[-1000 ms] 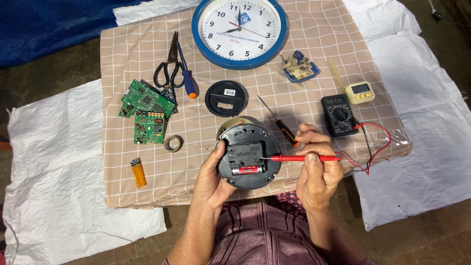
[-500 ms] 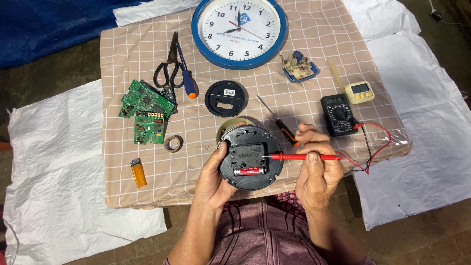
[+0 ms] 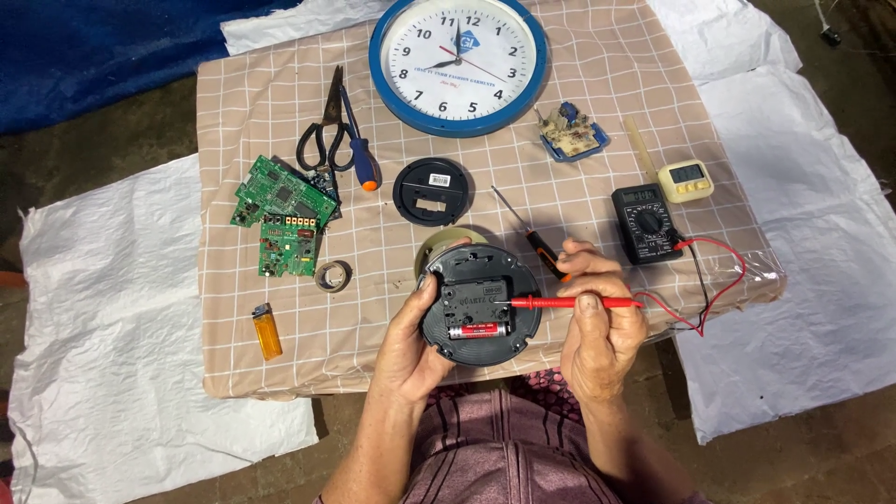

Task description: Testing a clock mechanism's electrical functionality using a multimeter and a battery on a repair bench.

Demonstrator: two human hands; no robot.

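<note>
1. Seen from above, a person is sitting at a small table covered with a checked beige cloth.
2. The left hand, in the lower middle of the frame, is cupping a round black clock back, with the thumb curled over its left rim and the fingers hidden beneath.
3. A red battery is sitting in the lower part of the clock back.
4. The right hand, just right of it, is pinching a red meter probe between thumb and fingers, with the tip touching the clock's middle.
5. A black multimeter is lying to the upper right, its red lead looping down to the hand.
6. A blue-rimmed wall clock is lying at the top centre.
7. Green circuit boards, scissors and a yellow lighter are lying on the left side.
</note>
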